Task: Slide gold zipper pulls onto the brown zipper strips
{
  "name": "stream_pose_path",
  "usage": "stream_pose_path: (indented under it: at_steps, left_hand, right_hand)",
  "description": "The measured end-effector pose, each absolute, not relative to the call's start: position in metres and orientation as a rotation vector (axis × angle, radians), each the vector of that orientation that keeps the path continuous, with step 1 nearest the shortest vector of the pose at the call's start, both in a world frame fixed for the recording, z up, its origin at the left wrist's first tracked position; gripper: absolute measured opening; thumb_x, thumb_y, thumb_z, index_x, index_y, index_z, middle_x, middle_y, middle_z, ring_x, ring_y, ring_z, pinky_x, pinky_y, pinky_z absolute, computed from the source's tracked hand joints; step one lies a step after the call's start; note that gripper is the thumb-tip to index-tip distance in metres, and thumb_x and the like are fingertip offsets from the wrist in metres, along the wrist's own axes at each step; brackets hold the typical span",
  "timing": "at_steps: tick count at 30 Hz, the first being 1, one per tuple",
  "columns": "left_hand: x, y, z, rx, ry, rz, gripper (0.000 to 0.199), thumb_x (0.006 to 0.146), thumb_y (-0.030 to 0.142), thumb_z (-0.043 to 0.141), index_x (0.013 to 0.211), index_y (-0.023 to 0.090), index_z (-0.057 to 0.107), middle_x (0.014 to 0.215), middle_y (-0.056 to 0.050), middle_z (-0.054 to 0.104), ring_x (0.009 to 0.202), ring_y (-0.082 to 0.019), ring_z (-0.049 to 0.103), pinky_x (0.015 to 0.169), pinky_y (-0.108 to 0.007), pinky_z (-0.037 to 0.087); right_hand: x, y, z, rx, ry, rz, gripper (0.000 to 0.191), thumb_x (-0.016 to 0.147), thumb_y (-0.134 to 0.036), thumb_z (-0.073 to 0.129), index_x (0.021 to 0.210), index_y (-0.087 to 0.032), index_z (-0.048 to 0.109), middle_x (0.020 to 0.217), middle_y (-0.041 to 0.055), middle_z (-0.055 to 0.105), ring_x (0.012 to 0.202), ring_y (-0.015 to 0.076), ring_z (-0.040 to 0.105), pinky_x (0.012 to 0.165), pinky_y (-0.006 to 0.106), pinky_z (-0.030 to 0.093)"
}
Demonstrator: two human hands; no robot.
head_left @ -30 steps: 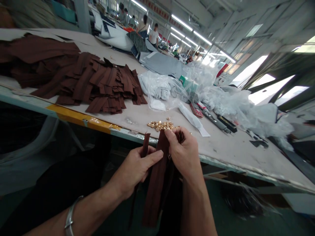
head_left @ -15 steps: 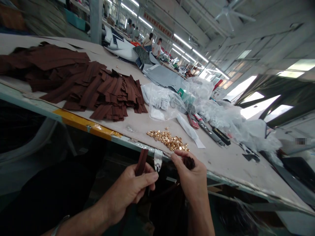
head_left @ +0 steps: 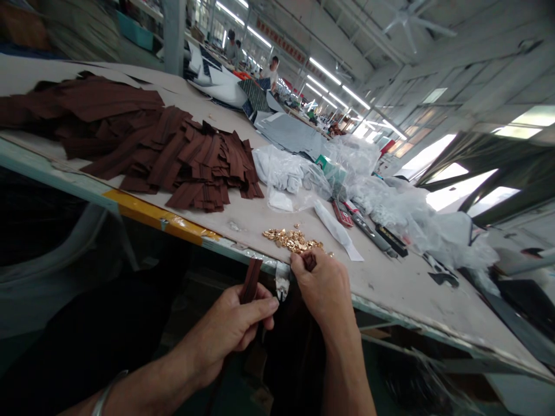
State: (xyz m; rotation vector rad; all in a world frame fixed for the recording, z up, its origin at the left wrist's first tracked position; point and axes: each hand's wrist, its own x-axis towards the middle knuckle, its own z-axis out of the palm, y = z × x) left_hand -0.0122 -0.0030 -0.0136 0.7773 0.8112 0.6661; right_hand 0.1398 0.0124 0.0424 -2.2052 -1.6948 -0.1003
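Note:
In my left hand (head_left: 243, 315) a brown zipper strip (head_left: 251, 277) is pinched, its end sticking up past the fingers. A metal fixture (head_left: 282, 281) is fastened at the table edge, just right of that strip. My right hand (head_left: 323, 283) has its fingers closed around a bunched brown piece (head_left: 309, 262), at the near side of a pile of small gold metal parts (head_left: 288, 238). Whether its fingertips also pinch a gold part cannot be made out. A large heap of brown zipper strips (head_left: 173, 150) lies on the table to the left.
On the table (head_left: 403, 294) are a clear bag of white pieces (head_left: 286, 173), a white strip (head_left: 338, 231), a red box (head_left: 342, 214), a dark box (head_left: 391, 240) and crumpled plastic (head_left: 411, 211). A person (head_left: 271, 72) stands far back.
My right hand has moved left and slightly up, to the near edge of the gold pile, with the brown bunch still in it. My left hand has barely moved.

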Motion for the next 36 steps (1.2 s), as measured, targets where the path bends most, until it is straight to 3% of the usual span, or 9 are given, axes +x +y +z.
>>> stream_pose_path:
  at_steps: [3, 6, 9, 16, 20, 24, 32, 36]
  left_hand:
    - [-0.013, -0.003, -0.014, 0.746, 0.795, 0.688, 0.023, 0.08, 0.038, 0.064, 0.079, 0.017, 0.055, 0.058, 0.005, 0.057, 0.036, -0.001, 0.027, 0.036, -0.017, 0.011]
    - [-0.014, -0.006, -0.014, 0.735, 0.771, 0.759, 0.025, 0.078, 0.039, 0.069, 0.084, 0.017, 0.057, 0.061, 0.006, 0.057, 0.039, -0.001, 0.031, 0.036, -0.015, 0.017]
    - [-0.014, -0.009, -0.015, 0.713, 0.711, 0.763, 0.027, 0.076, 0.039, 0.072, 0.088, 0.017, 0.06, 0.063, 0.005, 0.059, 0.038, 0.0, 0.033, 0.036, -0.015, 0.02]
    - [-0.016, 0.002, -0.015, 0.656, 0.76, 0.859, 0.023, 0.077, 0.033, 0.07, 0.089, 0.017, 0.06, 0.064, 0.005, 0.059, 0.039, -0.001, 0.035, 0.037, -0.014, 0.018]
    - [-0.021, 0.007, -0.011, 0.703, 0.823, 0.957, 0.022, 0.079, 0.035, 0.067, 0.079, 0.016, 0.057, 0.059, 0.006, 0.057, 0.04, -0.001, 0.034, 0.038, -0.014, 0.015]
    - [-0.024, 0.008, -0.01, 0.741, 0.873, 0.94, 0.022, 0.079, 0.034, 0.067, 0.077, 0.015, 0.057, 0.058, 0.005, 0.057, 0.038, -0.001, 0.034, 0.038, -0.014, 0.014]
    - [-0.043, 0.021, -0.007, 0.701, 0.865, 1.035, 0.011, 0.074, 0.021, 0.068, 0.072, 0.014, 0.06, 0.057, 0.003, 0.058, 0.035, 0.0, 0.034, 0.034, -0.014, 0.015]
    - [-0.052, 0.025, -0.012, 0.681, 0.875, 1.037, 0.008, 0.072, 0.017, 0.068, 0.072, 0.014, 0.061, 0.057, 0.003, 0.058, 0.034, -0.001, 0.036, 0.033, -0.013, 0.016]
  right_hand:
    - [0.139, -0.006, 0.043, -2.011, -1.607, 0.081, 0.023, 0.083, -0.035, 0.061, 0.067, -0.019, 0.064, 0.054, -0.0033, 0.054, 0.052, 0.0137, 0.05, 0.056, 0.026, 0.035]
    - [0.133, -0.031, 0.042, -1.836, -1.463, 0.482, 0.028, 0.083, -0.04, 0.06, 0.065, -0.018, 0.062, 0.051, -0.0048, 0.047, 0.049, 0.0118, 0.043, 0.049, 0.024, 0.033]
    - [0.122, -0.049, 0.035, -1.721, -1.35, 0.785, 0.031, 0.083, -0.041, 0.061, 0.065, -0.017, 0.06, 0.054, -0.0035, 0.05, 0.051, 0.0114, 0.042, 0.048, 0.023, 0.033]
    - [0.124, -0.056, 0.019, -1.651, -1.244, 0.886, 0.027, 0.082, -0.041, 0.065, 0.068, -0.017, 0.061, 0.051, -0.0058, 0.044, 0.047, 0.0093, 0.037, 0.045, 0.022, 0.03]
    - [0.143, -0.051, 0.024, -1.746, -1.181, 0.583, 0.025, 0.077, -0.042, 0.069, 0.074, -0.018, 0.067, 0.055, -0.0036, 0.053, 0.048, 0.0116, 0.045, 0.048, 0.024, 0.036]
    - [0.151, -0.027, 0.033, -1.911, -1.391, 0.128, 0.029, 0.082, -0.044, 0.063, 0.088, -0.018, 0.073, 0.068, 0.0037, 0.067, 0.063, 0.0198, 0.06, 0.062, 0.031, 0.043]
    - [0.147, 0.012, 0.044, -2.202, -1.714, -0.207, 0.022, 0.081, -0.038, 0.062, 0.07, -0.019, 0.067, 0.058, 0.0014, 0.061, 0.055, 0.0178, 0.053, 0.055, 0.03, 0.031]
    - [0.15, 0.014, 0.038, -2.179, -1.767, -0.357, 0.018, 0.08, -0.032, 0.061, 0.072, -0.016, 0.066, 0.058, 0.0021, 0.059, 0.055, 0.0177, 0.051, 0.056, 0.03, 0.032]
